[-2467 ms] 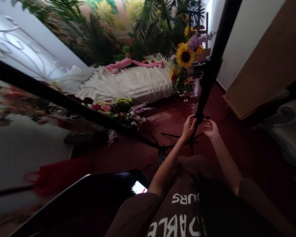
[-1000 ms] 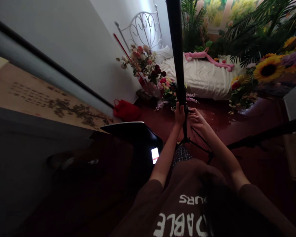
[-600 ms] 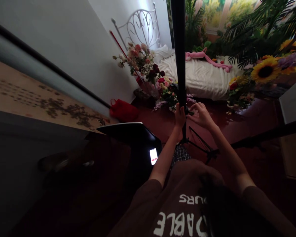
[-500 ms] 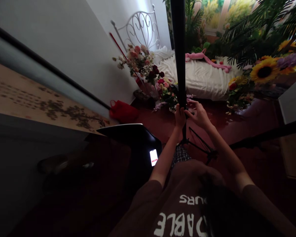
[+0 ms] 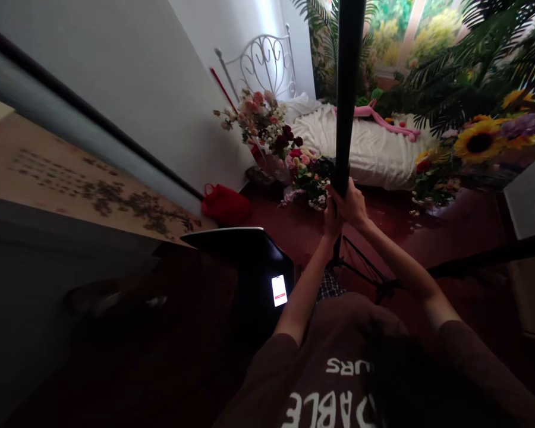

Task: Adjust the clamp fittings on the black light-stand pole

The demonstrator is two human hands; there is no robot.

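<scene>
Fingers point(image 5: 352, 205) of my left hand point(image 5: 332, 224) and right hand point(image 5: 351, 207) clamped round the black light-stand pole point(image 5: 348, 77), seemingly to keep it upright; its tripod legs point(image 5: 365, 267) stand on the dark red floor point(image 5: 285, 238), flower bunches point(image 5: 307, 187) just beyond.

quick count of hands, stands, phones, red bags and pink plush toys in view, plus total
hands: 2 (left, right)
stand: 1
phone: 1
red bag: 1
pink plush: 1
total: 6
</scene>
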